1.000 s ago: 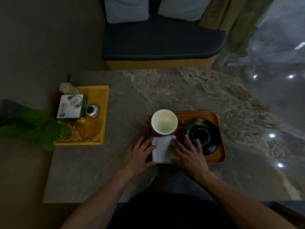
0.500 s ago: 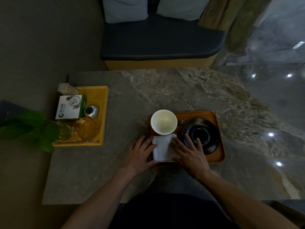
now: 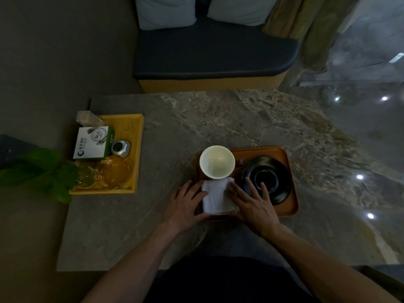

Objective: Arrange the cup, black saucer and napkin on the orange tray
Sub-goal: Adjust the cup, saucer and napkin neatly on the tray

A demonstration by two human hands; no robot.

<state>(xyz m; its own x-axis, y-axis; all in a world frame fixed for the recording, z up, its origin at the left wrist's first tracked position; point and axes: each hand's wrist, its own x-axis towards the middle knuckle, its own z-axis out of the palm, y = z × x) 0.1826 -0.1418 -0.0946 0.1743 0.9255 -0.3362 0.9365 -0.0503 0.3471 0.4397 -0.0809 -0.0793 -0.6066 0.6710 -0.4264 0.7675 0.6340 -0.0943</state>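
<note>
Lying at the orange tray's (image 3: 282,153) 7 o'clock corner, the napkin (image 3: 216,197) is pressed flat by the spread left hand (image 3: 185,205) and right hand (image 3: 253,204); the cup (image 3: 217,161) is set at 10 o'clock, the black saucer (image 3: 267,179) at 3 o'clock.

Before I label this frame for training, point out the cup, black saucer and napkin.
cup (image 3: 216,164), head view, inner bowl
black saucer (image 3: 267,178), head view, centre well
napkin (image 3: 215,197), head view, middle of the folded cloth
</note>
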